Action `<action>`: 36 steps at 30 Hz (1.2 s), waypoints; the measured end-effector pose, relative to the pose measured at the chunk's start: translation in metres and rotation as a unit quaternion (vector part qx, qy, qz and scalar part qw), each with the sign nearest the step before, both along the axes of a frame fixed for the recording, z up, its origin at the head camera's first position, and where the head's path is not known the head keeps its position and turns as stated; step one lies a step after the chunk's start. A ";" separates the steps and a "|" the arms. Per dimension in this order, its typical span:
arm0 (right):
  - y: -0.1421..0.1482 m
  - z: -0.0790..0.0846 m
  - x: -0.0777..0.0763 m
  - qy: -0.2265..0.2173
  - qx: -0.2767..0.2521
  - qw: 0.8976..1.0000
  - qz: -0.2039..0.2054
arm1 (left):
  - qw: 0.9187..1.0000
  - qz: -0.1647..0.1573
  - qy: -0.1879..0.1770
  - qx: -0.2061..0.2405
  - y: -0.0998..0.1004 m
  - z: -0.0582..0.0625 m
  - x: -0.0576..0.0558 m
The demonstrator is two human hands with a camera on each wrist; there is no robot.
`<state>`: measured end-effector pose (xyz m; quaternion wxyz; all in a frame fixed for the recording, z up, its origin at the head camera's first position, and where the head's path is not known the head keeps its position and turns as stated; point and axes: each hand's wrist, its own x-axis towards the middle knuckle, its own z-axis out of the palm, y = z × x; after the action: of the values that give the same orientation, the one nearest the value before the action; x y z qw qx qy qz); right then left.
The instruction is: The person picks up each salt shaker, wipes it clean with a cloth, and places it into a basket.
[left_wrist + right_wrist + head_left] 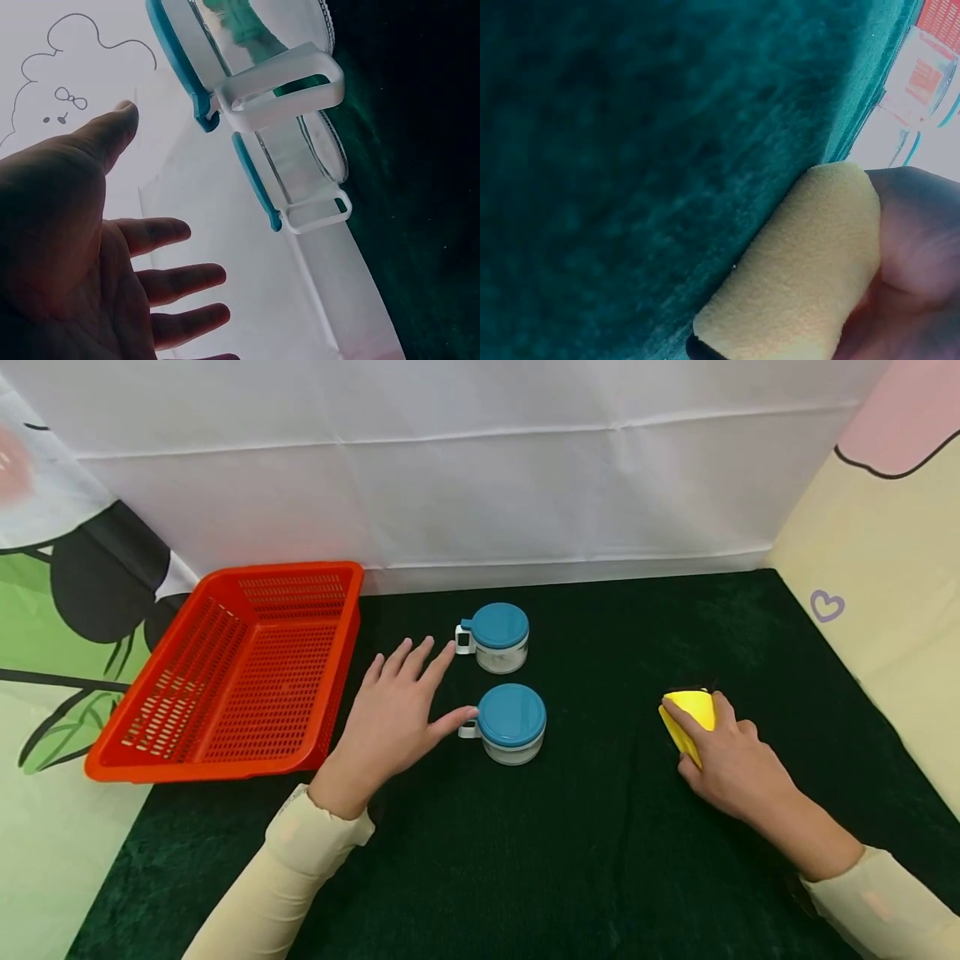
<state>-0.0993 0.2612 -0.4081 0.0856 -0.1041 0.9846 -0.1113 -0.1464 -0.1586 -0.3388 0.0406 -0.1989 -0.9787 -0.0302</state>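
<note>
Jars (513, 727), 2, handles (277, 109) toward the nearer left hand (393, 718), stand just right of its spread, empty fingers; the right hand (731, 768), well apart, grips a yellow sponge (694, 708)

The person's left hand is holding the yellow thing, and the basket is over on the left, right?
Not quite: the right hand is holding the yellow thing, as the head view shows. The basket is on the left.
</note>
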 end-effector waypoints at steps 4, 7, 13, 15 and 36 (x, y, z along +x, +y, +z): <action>-0.001 0.001 0.000 0.000 -0.002 1.000 -0.002 | 1.000 -0.004 -0.004 0.004 -0.001 -0.003 -0.001; -0.001 0.001 0.000 0.004 -0.003 1.000 0.001 | 1.000 -0.005 -0.006 0.004 -0.002 -0.004 -0.002; 0.001 0.004 0.000 0.028 -0.005 0.999 0.017 | 1.000 -0.009 -0.009 0.004 -0.003 -0.006 -0.002; 0.001 0.006 -0.001 0.029 -0.006 0.999 0.020 | 1.000 -0.010 -0.007 0.004 -0.003 -0.006 -0.002; 0.014 0.027 -0.007 0.035 -0.060 0.998 -0.009 | 1.000 -0.007 -0.011 0.000 -0.003 -0.006 -0.003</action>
<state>-0.1065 0.2751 -0.3813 0.0438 -0.1043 0.9794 -0.1671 -0.1489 -0.1621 -0.3452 0.0296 -0.2053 -0.9777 -0.0329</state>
